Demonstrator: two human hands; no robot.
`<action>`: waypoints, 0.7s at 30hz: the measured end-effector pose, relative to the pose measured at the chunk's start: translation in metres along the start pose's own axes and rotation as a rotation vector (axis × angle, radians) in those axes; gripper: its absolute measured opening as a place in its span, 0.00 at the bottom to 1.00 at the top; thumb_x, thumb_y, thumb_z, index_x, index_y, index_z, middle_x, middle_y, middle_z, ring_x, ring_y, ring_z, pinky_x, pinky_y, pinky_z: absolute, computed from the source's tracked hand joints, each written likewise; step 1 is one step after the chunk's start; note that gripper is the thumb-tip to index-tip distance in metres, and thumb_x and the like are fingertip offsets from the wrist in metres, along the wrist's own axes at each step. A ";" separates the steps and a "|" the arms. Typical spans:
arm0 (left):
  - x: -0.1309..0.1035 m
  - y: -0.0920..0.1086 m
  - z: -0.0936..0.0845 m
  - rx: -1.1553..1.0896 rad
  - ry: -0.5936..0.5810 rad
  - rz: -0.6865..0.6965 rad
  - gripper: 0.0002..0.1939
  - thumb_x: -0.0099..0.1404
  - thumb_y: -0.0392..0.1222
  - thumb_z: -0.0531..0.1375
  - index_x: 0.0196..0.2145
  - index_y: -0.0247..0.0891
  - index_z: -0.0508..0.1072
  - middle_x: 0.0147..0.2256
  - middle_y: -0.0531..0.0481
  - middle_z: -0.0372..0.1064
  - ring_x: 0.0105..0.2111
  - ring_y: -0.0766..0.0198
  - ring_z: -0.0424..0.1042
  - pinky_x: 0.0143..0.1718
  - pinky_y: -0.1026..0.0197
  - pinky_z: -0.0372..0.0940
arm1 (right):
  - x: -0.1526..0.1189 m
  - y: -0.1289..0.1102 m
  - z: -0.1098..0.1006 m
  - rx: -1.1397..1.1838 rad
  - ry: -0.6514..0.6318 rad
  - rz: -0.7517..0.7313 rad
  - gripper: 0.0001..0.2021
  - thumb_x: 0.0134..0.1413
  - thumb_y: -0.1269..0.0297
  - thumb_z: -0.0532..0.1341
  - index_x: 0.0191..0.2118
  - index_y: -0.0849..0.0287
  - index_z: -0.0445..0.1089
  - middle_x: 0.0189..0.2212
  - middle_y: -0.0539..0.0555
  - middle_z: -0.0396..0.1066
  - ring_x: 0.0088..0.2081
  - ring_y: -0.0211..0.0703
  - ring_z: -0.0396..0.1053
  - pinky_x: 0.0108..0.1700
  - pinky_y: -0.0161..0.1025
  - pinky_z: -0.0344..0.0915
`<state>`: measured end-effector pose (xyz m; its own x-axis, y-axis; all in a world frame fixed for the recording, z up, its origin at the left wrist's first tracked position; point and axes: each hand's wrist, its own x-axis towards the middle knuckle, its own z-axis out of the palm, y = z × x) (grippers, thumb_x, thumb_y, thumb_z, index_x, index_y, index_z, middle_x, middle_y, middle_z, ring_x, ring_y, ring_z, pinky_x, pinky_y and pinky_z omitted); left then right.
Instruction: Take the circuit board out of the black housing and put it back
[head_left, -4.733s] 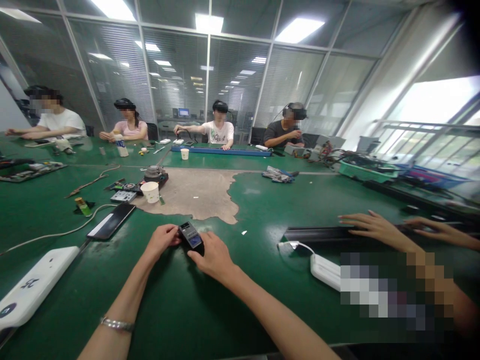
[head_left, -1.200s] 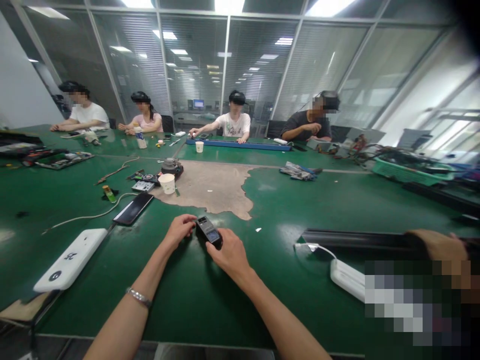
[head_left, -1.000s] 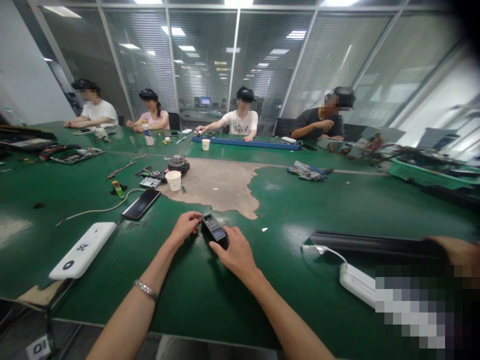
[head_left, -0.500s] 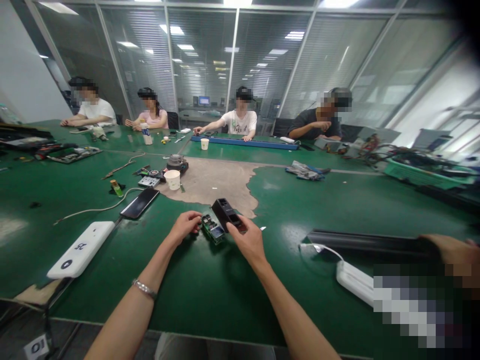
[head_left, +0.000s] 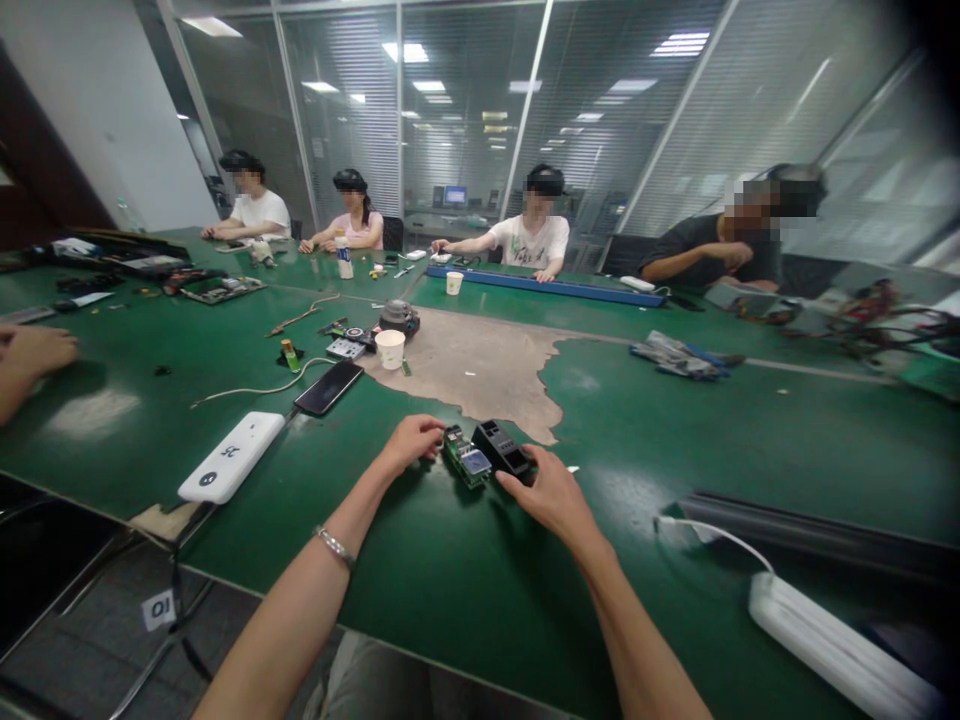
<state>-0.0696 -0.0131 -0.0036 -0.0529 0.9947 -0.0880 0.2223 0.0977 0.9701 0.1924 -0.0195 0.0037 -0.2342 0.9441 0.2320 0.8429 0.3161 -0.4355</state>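
A green circuit board (head_left: 466,458) with a small display lies on the table in front of me. My left hand (head_left: 412,442) is at its left edge, fingers curled with the tips against the board. Just right of the board rests a black plastic casing (head_left: 501,447) with rectangular openings in its top. My right hand (head_left: 551,492) is at the casing's near right end, thumb and fingers apart; the far fingers are partly hidden behind it.
Left of me are a white power bank (head_left: 232,458), a dark phone (head_left: 330,387) and a paper cup (head_left: 390,350). Grey gloves (head_left: 679,355) and a white power strip (head_left: 832,640) lie right. Several people sit across; another person's hand (head_left: 37,355) rests at left.
My right hand has lowered the casing beside the board and its grip has loosened. My left hand stays at the board. The view has turned left, bringing another person's hand in at left.
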 end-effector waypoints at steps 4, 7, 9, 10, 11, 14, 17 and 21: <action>0.001 -0.001 0.000 -0.003 -0.006 -0.003 0.15 0.56 0.36 0.59 0.42 0.31 0.76 0.26 0.49 0.72 0.22 0.68 0.69 0.23 0.66 0.65 | 0.000 0.001 0.000 -0.012 -0.025 -0.004 0.23 0.50 0.51 0.62 0.48 0.61 0.70 0.41 0.60 0.73 0.43 0.52 0.72 0.43 0.42 0.65; 0.001 -0.003 0.000 -0.012 -0.006 -0.006 0.15 0.56 0.37 0.59 0.42 0.32 0.76 0.28 0.48 0.72 0.22 0.68 0.70 0.24 0.66 0.66 | -0.001 -0.003 -0.005 -0.012 -0.022 0.030 0.18 0.50 0.53 0.62 0.44 0.58 0.72 0.37 0.57 0.74 0.38 0.50 0.73 0.38 0.40 0.64; 0.002 -0.003 0.000 -0.018 -0.012 -0.013 0.15 0.56 0.37 0.59 0.42 0.32 0.75 0.27 0.49 0.72 0.22 0.68 0.69 0.24 0.66 0.66 | -0.002 -0.006 -0.008 -0.012 0.017 0.061 0.16 0.50 0.53 0.61 0.42 0.58 0.73 0.35 0.57 0.75 0.37 0.50 0.73 0.36 0.39 0.63; 0.002 -0.004 0.000 -0.020 -0.013 -0.015 0.15 0.57 0.37 0.59 0.42 0.32 0.75 0.26 0.49 0.71 0.21 0.69 0.69 0.24 0.66 0.65 | -0.002 -0.008 -0.010 -0.012 0.037 0.073 0.16 0.50 0.53 0.61 0.41 0.57 0.73 0.34 0.56 0.74 0.37 0.50 0.73 0.36 0.39 0.63; 0.002 -0.004 0.001 -0.023 -0.014 -0.019 0.16 0.56 0.37 0.59 0.43 0.32 0.75 0.26 0.49 0.71 0.21 0.69 0.69 0.24 0.66 0.65 | -0.003 -0.009 -0.011 -0.013 0.053 0.085 0.15 0.51 0.53 0.61 0.40 0.57 0.73 0.34 0.56 0.74 0.36 0.50 0.73 0.36 0.39 0.63; 0.001 -0.004 0.001 -0.031 -0.019 -0.013 0.16 0.56 0.38 0.60 0.42 0.33 0.76 0.28 0.49 0.72 0.23 0.68 0.69 0.24 0.66 0.65 | -0.005 -0.009 -0.014 -0.009 0.067 0.098 0.15 0.51 0.52 0.61 0.39 0.57 0.72 0.33 0.56 0.74 0.36 0.49 0.73 0.36 0.39 0.63; 0.000 -0.003 0.001 -0.038 -0.023 -0.006 0.16 0.55 0.40 0.61 0.42 0.33 0.76 0.28 0.49 0.72 0.23 0.68 0.70 0.24 0.66 0.64 | -0.007 -0.006 -0.013 -0.001 0.068 0.070 0.16 0.50 0.54 0.63 0.42 0.58 0.71 0.36 0.57 0.73 0.39 0.50 0.72 0.39 0.40 0.64; 0.000 -0.003 0.001 -0.045 -0.025 -0.007 0.17 0.55 0.40 0.61 0.43 0.33 0.75 0.28 0.49 0.72 0.23 0.68 0.69 0.24 0.66 0.65 | -0.008 -0.002 -0.010 0.013 0.076 0.044 0.23 0.47 0.54 0.66 0.48 0.59 0.69 0.42 0.60 0.71 0.44 0.52 0.70 0.43 0.43 0.64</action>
<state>-0.0690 -0.0133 -0.0064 -0.0302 0.9945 -0.1002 0.1776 0.1040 0.9786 0.1976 -0.0283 0.0113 -0.1590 0.9476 0.2769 0.8451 0.2756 -0.4580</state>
